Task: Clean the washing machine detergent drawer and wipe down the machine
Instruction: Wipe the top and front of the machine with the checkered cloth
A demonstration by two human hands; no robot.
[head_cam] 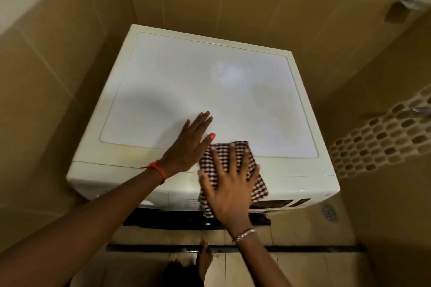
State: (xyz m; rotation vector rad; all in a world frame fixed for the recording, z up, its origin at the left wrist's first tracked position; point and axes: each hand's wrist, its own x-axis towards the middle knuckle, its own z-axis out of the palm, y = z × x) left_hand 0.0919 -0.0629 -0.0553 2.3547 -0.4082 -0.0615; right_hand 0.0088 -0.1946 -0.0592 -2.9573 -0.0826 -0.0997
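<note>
Pressure is best spread evenly through the right hand [229,184], whose fingers are splayed flat on the checked cloth [257,190] and curled round nothing. Overlapping strokes from the front edge toward twelve o'clock are advised, so that no strip is missed. The left hand [189,144] is laid flat at ten o'clock of the cloth, fingers straight and close together, as a brace. The washing machine [210,91] is seen from above in a tiled corner, its white top cloudy toward one o'clock. The cloth is draped over its six o'clock edge. No detergent drawer can be made out.
</note>
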